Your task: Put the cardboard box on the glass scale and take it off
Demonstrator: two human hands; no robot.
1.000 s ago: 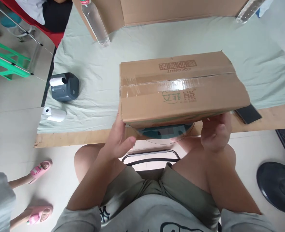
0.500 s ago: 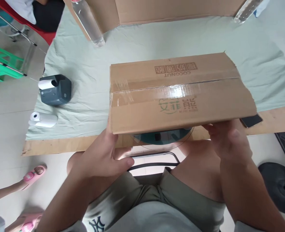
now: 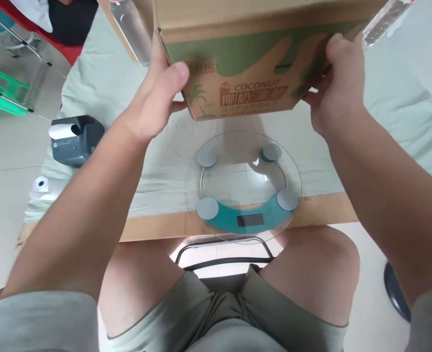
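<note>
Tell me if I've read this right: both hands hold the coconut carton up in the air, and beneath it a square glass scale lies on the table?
Not quite. The scale is round, not square, as the head view shows. The rest holds: the left hand and right hand hold the coconut carton up above it, over the table.

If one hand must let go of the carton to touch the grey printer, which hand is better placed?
The left hand. It grips the carton on the printer's side; the right hand is across the glass scale.
</note>
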